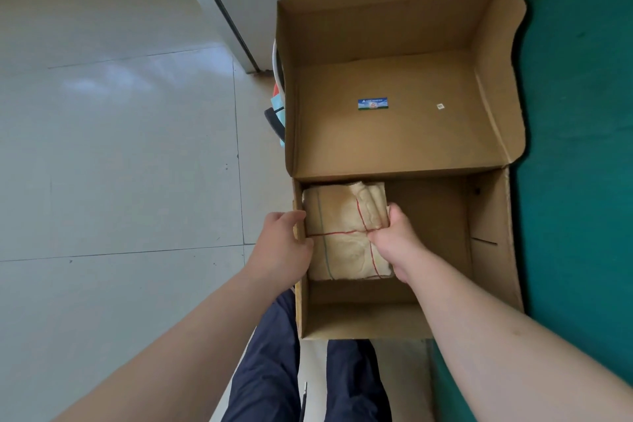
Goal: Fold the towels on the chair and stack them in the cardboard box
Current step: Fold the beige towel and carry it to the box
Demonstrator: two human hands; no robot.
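- A folded cream towel [344, 233] with thin red and blue stripes is lying inside the cardboard box [486, 250], tucked into its far-left corner, against the left wall and near the hinge of the lid.
- The right hand [394, 236] is holding the towel's right edge, its grip closed around the folded layers with the thumb on top; judged purpose: keeping the folds together while the bundle is being seated.
- The left hand [284, 236] is sitting at the box's left wall beside the towel. Its fingers are curling over the rim, but whether this grip is holding the cardboard or the towel's left edge cannot be told.
- The right half of the box floor is showing bare cardboard, so room is remaining for further stacks; only one bundle is visible, and the task appears to be far from finished.
- The lid [394, 120] is standing open at the far side, carrying a small blue label [372, 103] on its inner face.
- The box is resting on the tiled floor [120, 164], with a green surface [579, 113] running along its right side.
- No chair is appearing in view.
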